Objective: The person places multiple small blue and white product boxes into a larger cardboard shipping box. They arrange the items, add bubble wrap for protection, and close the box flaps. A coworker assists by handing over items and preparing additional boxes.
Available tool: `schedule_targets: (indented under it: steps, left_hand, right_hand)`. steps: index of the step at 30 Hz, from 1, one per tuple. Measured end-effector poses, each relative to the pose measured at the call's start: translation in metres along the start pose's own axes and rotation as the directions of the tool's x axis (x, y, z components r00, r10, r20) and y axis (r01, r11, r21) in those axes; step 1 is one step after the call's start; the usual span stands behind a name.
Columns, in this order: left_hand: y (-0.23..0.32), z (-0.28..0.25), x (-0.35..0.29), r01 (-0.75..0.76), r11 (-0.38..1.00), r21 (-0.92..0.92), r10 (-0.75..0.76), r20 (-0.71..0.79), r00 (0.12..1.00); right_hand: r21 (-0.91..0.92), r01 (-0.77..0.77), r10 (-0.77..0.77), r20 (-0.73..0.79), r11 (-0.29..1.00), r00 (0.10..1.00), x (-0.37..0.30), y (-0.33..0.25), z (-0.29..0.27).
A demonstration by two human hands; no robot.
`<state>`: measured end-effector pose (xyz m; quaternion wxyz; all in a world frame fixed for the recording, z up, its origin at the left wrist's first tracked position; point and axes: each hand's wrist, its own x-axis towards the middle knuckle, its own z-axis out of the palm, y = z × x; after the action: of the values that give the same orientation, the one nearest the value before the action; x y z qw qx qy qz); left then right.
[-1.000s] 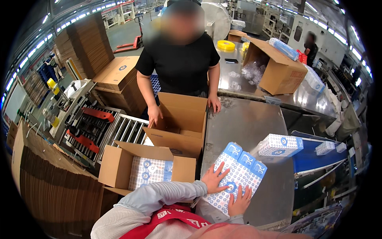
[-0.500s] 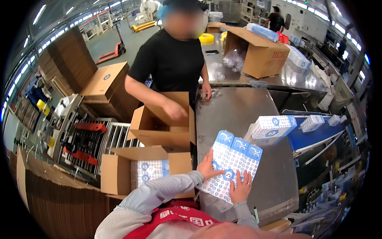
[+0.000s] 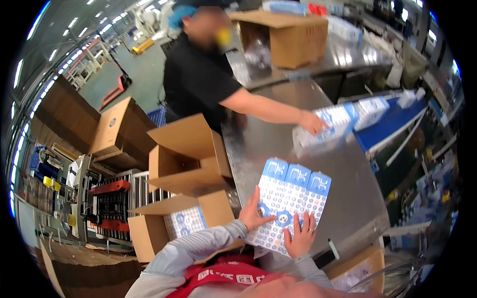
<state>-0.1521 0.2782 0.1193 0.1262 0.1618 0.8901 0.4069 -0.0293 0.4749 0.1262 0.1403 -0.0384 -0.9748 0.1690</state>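
Three packs (image 3: 292, 198), white with round printed motifs and blue ends, lie side by side on a metal desk (image 3: 348, 198), directly in front of the wearer. Their blue ends point away from the wearer. Two hands rest on them: the left hand (image 3: 253, 216) at the left edge, fingers spread and thumb stretched inward; the right hand (image 3: 300, 236) on the lower right part, fingers parted, one ring on it. One slim pale stick (image 3: 333, 249) lies to the right of the right hand.

Two open cartons stand at the left of the desk, one beyond the other. The near carton (image 3: 148, 238) holds packs of the same print, partly hidden, so their number cannot be told. The far carton (image 3: 208, 179) has its flaps up.

Across the desk stands one co-worker (image 3: 198, 74) in a black top, one arm stretched over it, that hand (image 3: 312, 121) on a blurred white-and-blue bundle (image 3: 340, 124). A second bundle (image 3: 371, 110) sits just beside it, near one blue belt (image 3: 397, 121).

Farther off, one large open carton (image 3: 300, 42) stands on another metal surface. To the left are one roller conveyor (image 3: 141, 186), two red bars (image 3: 110, 186) and one red pallet jack (image 3: 117, 89).
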Motion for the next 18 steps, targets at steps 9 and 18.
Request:
schedule_targets:
  steps: [9,18]
  left_hand:
    - [-0.019,-0.016,0.038,0.645,0.659,-0.388,-0.309,0.642,0.702]
    - [-0.031,-0.023,0.06,0.634,0.705,-0.318,-0.254,0.721,0.644]
  right_hand:
    - [0.585,-0.798,0.212,0.77,0.141,0.602,0.006,0.104,-0.003]
    - [0.597,-0.743,0.049,0.769,0.304,0.638,0.026,0.122,0.006]
